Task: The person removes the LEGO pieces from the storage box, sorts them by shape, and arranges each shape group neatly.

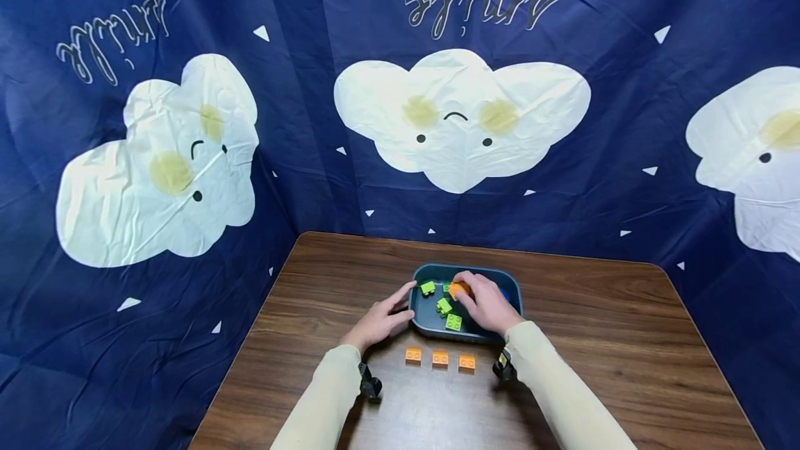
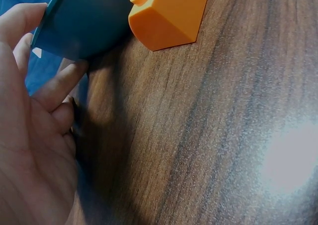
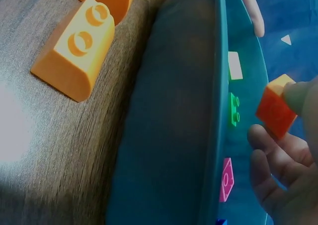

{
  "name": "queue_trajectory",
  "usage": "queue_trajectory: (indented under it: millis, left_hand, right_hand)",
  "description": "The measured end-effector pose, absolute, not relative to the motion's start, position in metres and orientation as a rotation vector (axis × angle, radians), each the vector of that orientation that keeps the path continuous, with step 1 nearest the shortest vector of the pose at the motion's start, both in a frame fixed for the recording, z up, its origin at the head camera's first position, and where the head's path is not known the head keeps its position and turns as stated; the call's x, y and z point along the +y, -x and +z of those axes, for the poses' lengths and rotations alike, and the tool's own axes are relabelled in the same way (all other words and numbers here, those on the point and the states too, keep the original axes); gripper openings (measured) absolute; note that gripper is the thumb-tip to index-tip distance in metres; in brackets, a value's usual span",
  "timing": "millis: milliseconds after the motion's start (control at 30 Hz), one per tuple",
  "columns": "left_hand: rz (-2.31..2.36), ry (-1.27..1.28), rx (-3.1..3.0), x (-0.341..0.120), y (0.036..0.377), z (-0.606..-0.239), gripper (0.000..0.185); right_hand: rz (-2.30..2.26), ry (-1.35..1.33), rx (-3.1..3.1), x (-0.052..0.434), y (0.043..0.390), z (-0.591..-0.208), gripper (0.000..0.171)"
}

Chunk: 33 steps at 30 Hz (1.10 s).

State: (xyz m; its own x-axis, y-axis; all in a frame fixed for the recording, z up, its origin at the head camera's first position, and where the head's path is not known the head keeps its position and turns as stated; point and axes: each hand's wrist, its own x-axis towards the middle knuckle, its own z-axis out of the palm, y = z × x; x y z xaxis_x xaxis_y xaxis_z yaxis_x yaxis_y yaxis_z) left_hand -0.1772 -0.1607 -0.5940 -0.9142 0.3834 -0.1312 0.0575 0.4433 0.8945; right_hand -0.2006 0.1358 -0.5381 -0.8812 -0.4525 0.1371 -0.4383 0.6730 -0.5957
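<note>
the right hand reaches into the dark teal tray at the middle of the desk, its fingers pinching an orange brick held just above the tray's floor. the left hand rests against the tray's left wall, fingers relaxed and spread, gripping nothing. green bricks lie inside the tray, with a pink brick showing in the right wrist view. on the near side of the tray, three orange bricks sit in a row on the desk.
</note>
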Motion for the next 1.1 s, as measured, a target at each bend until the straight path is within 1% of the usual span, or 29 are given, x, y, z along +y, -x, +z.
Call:
queue_trajectory:
  millis: [100, 200, 567, 933, 1100]
  left_hand:
    - [1.453, -0.374, 2.389, -0.160, 0.177, -0.593, 0.065]
    - [1.437, -0.366, 2.394, -0.160, 0.176, -0.593, 0.065]
    - [1.416, -0.357, 2.391, -0.160, 0.176, -0.591, 0.064]
    - [1.419, -0.358, 2.399, -0.160, 0.176, -0.592, 0.065]
    - [1.416, -0.355, 2.398, -0.159, 0.176, -0.592, 0.065]
  right_hand:
    - [-1.011, 0.710, 2.856, 0.140, 0.199, -0.537, 0.035]
    - [-1.005, 0.689, 2.868, 0.143, 0.198, -0.537, 0.037]
    - [-1.166, 0.680, 2.866, 0.159, 0.193, -0.537, 0.024]
    - [-1.229, 0.621, 2.858, 0.179, 0.185, -0.536, 0.026]
    - [-1.250, 0.570, 2.843, 0.188, 0.182, -0.537, 0.023]
